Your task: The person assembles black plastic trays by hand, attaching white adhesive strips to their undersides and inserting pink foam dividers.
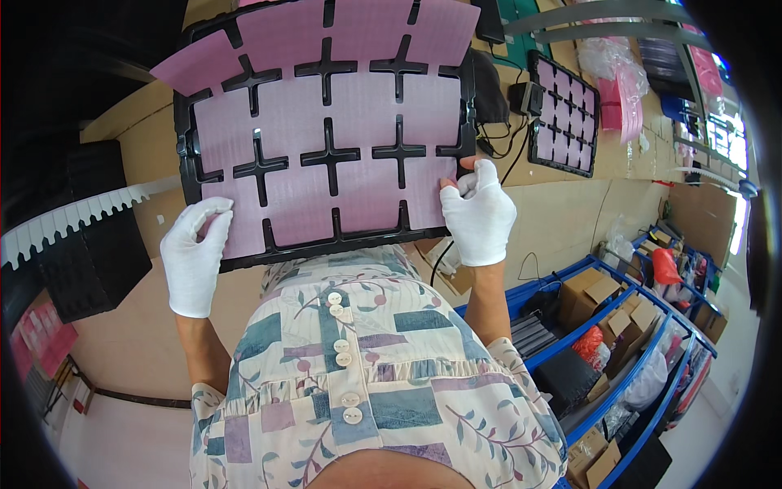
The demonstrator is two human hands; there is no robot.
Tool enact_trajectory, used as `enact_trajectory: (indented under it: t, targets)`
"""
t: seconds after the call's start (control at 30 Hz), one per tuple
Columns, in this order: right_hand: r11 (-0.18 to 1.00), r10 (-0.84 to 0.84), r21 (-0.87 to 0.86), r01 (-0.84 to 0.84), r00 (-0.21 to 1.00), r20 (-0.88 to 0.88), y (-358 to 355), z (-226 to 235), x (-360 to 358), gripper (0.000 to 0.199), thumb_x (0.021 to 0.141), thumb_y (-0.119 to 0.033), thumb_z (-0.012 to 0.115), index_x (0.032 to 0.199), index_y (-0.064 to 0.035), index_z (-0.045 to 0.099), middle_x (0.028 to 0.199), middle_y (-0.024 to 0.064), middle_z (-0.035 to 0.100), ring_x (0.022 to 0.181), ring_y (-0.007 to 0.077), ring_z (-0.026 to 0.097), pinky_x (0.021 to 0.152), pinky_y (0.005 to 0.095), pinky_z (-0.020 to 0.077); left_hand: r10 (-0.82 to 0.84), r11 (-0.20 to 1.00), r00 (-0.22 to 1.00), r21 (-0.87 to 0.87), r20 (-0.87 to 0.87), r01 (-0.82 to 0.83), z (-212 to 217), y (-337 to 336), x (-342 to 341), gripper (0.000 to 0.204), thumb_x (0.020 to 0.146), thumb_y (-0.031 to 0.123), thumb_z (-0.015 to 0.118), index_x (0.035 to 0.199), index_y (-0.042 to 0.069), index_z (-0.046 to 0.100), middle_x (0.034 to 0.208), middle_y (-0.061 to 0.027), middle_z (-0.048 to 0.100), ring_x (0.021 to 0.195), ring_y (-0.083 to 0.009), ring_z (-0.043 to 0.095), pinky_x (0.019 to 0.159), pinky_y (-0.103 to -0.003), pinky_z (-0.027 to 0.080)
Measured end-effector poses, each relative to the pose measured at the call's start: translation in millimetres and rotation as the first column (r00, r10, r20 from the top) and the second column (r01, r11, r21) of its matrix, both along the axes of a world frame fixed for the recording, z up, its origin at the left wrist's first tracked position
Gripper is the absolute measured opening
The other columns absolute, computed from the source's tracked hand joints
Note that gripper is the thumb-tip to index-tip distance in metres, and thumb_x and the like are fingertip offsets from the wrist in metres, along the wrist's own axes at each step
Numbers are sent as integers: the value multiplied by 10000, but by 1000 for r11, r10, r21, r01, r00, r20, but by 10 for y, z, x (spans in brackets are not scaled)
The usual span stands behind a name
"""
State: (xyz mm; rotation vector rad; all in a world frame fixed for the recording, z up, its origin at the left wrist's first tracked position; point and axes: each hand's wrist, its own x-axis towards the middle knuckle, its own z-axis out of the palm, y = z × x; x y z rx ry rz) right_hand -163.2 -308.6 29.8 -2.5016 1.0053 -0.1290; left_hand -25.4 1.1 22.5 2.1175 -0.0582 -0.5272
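Note:
A black tray (184,130) with cross-shaped dividers lies in front of me, its near edge close to my waist. Pink foam sheet (330,212) material covers its compartments, with the black crosses showing through. At the far side, a pink piece (195,63) sticks out past the tray's rim at the left and right corners. My left hand (195,248), in a white glove, pinches the sheet at the near left corner. My right hand (479,213), gloved with bare thumb and fingertip showing, is closed at the sheet's near right edge. Its fingertips partly hide what they grip.
A second black tray (533,122) with pink compartments lies on the bench to the right, near cables and a black adapter (526,99). Blue shelving (570,420) with cartons stands at the lower right. A white toothed strip (81,216) crosses the left side.

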Motion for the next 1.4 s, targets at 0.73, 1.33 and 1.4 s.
enact_trajectory:
  t: [0.73, 1.33, 1.4]
  targets:
    - [994, 36, -104, -26, 995, 91, 68, -144, -58, 261, 773, -87, 743, 1009, -97, 633, 632, 3, 610, 569, 187, 606, 586, 311, 490, -10, 997, 985, 73, 174, -3, 7, -32, -130, 139, 848, -3, 676, 982, 22, 704, 785, -17, 588, 628, -70, 499, 574, -225, 413]
    - [726, 595, -370, -580, 799, -85, -18, -148, -62, 185, 771, -178, 722, 897, -116, 602, 861, 50, 605, 807, 264, 588, 781, 407, 440, -528, 848, 695, 342, 488, 404, -10, -224, -169, 165, 741, -8, 665, 882, 71, 631, 898, -93, 571, 857, -317, 566, 747, -415, 466]
    - [710, 591, -384, -590, 796, -132, -88, -74, -87, 186, 770, -185, 726, 893, -119, 603, 858, 45, 605, 804, 266, 584, 778, 404, 437, -568, 821, 667, 395, 483, 413, 23, -213, -159, 167, 749, -2, 667, 897, 66, 628, 894, -94, 570, 862, -317, 567, 752, -412, 467]
